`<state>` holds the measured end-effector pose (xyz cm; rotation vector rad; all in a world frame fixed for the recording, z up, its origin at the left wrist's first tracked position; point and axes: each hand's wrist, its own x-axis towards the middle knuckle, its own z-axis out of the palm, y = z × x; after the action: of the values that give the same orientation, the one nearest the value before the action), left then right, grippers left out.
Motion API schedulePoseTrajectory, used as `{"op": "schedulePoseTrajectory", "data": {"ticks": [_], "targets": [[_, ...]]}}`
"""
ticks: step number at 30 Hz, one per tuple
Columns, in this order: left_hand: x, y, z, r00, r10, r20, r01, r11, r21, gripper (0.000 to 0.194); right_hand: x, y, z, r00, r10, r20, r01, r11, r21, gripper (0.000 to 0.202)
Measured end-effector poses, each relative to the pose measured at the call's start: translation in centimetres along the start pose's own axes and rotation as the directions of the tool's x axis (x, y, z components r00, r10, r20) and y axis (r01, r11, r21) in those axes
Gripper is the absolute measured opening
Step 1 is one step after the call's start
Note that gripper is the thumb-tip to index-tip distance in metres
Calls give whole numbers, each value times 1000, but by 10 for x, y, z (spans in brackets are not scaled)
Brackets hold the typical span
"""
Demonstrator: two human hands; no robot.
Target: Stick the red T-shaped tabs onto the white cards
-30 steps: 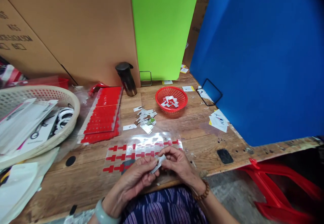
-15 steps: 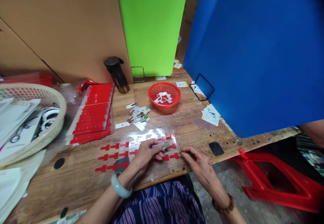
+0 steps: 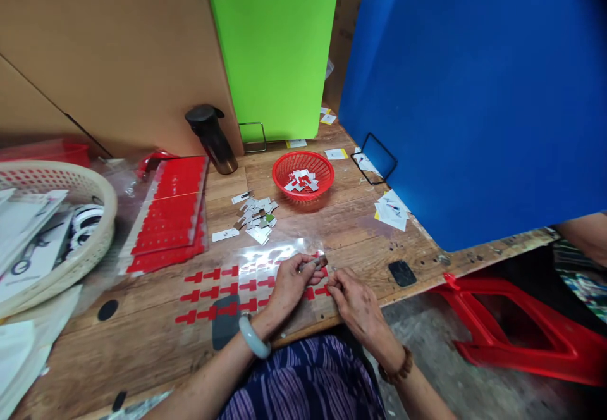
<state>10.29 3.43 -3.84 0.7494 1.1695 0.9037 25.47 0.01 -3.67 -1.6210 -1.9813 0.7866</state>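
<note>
My left hand (image 3: 294, 281) pinches a small flat grey-brown tag (image 3: 320, 261) between thumb and fingers, above the right part of a clear sheet. Rows of red T-shaped stickers (image 3: 229, 291) cover this clear sheet (image 3: 298, 246), which lies at the table's front edge. Beside the left hand, my right hand (image 3: 355, 300) is closed at the sheet's right end, its fingertips by a red sticker (image 3: 322, 290). What those fingertips grip, if anything, is too small to make out. Farther back lies a loose pile of small tags (image 3: 256, 214).
A red basket (image 3: 303, 195) holds white-and-red pieces. On the left are a stack of red sheets (image 3: 173, 202) and a cream basket (image 3: 111, 217). A dark tumbler (image 3: 213, 138) stands behind. Green (image 3: 275, 47) and blue (image 3: 474, 104) boards rise at the back; a red stool (image 3: 521, 338) is right.
My right hand has moved left, closer to my left hand. The left hand has shifted slightly right, and the tag now points up and right from its fingers.
</note>
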Motion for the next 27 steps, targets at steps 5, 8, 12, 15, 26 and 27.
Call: {"op": "schedulePoseTrajectory", "data": {"ticks": [5,8,12,15,26,27], "targets": [[-2,-2,-1,997,-14,-70,10,998,-57,20,-10,-1,6,993,-57,-100,59,998,22,17],[-1,-2,-1,994,-20,-105,13,998,-67,17,-14,-2,11,991,-62,-121,64,998,17,20],[0,1,-3,989,-20,-150,11,998,-59,16,-11,-5,12,990,-43,-132,43,999,-8,21],[1,4,-5,987,-22,-161,13,998,-59,18,-7,-8,11,995,-41,-96,37,998,-46,22],[7,3,-11,981,-6,-193,-10,997,-80,19,4,-6,13,994,-70,-83,67,997,-36,21],[8,3,-11,982,0,-191,-16,996,-85,19,6,-7,12,995,-61,-77,60,998,-23,19]]}}
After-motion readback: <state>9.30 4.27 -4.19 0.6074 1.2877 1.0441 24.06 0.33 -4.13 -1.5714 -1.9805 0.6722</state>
